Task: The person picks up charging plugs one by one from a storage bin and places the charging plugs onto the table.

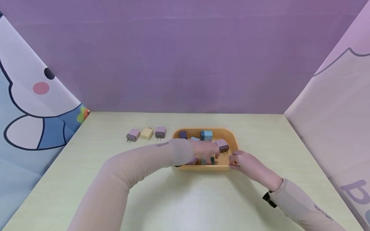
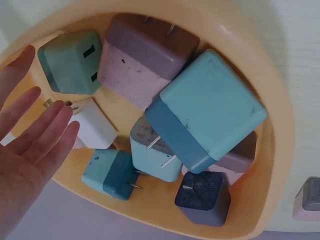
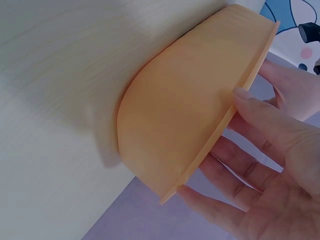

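An orange tray [image 1: 199, 168] holds several plug chargers. My left hand [image 1: 205, 150] reaches into it, fingers loosely spread and holding nothing in the left wrist view. Closest to those fingertips lie a white charger [image 2: 93, 125] and a green charger [image 2: 70, 62]. A pink-purple charger [image 1: 222, 145] with prongs pointing down is just beyond the left fingers. Around them are a large light-blue charger [image 2: 212, 107], a smaller teal one [image 2: 112, 172] and a dark purple one [image 2: 204, 197]. My right hand [image 1: 251, 165] grips the tray's right rim, thumb on the outside, fingers inside.
Left of the tray, a purple charger [image 1: 133, 135], a yellow charger [image 1: 146, 133] and another purple charger [image 1: 160, 132] lie in a row on the pale table [image 1: 185, 202]. A purple backdrop [image 1: 185, 57] rises behind, with printed cloth at both sides.
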A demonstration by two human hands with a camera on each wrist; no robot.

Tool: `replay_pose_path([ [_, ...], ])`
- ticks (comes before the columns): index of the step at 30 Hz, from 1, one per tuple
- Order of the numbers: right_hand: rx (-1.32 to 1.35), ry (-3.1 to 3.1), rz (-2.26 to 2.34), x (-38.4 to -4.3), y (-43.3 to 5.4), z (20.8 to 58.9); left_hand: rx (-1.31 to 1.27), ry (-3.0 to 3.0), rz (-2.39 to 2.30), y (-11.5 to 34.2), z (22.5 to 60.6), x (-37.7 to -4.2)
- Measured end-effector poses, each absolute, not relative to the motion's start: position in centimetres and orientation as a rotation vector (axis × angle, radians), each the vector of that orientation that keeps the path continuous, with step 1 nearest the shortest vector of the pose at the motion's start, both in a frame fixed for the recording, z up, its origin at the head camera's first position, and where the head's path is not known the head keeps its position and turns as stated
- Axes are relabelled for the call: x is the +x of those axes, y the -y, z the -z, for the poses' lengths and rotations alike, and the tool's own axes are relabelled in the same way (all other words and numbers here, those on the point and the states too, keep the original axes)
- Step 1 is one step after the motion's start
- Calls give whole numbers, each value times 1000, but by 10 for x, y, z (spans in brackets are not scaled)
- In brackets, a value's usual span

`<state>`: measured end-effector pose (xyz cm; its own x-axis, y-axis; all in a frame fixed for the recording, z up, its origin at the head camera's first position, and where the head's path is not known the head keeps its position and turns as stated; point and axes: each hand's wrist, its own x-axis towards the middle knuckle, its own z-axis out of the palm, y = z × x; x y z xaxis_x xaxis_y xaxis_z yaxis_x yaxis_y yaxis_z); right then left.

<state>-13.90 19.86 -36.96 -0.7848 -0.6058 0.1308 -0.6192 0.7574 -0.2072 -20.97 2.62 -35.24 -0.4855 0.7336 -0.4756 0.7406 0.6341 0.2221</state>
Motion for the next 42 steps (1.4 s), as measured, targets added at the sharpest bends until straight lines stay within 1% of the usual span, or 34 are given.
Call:
replay_pose_path([
  [6,1011,2880,-362,-139,-198,370,1149,-2318,27,-25,357,-209],
  [13,1013,2878,-360,-139,-198,370,1230,-2312,77,-20,363,-208],
  [23,1001,2902,-372,-140,-197,369,1283,-2308,103,-20,369,-209],
  [31,998,2908,-376,-139,-197,368,1242,-2319,100,-18,367,-209],
  [37,998,2901,-377,-139,-197,369,1146,-2336,12,-16,359,-211],
  [42,1006,2893,-385,-139,-197,369,1160,-2346,-5,-15,352,-213],
])
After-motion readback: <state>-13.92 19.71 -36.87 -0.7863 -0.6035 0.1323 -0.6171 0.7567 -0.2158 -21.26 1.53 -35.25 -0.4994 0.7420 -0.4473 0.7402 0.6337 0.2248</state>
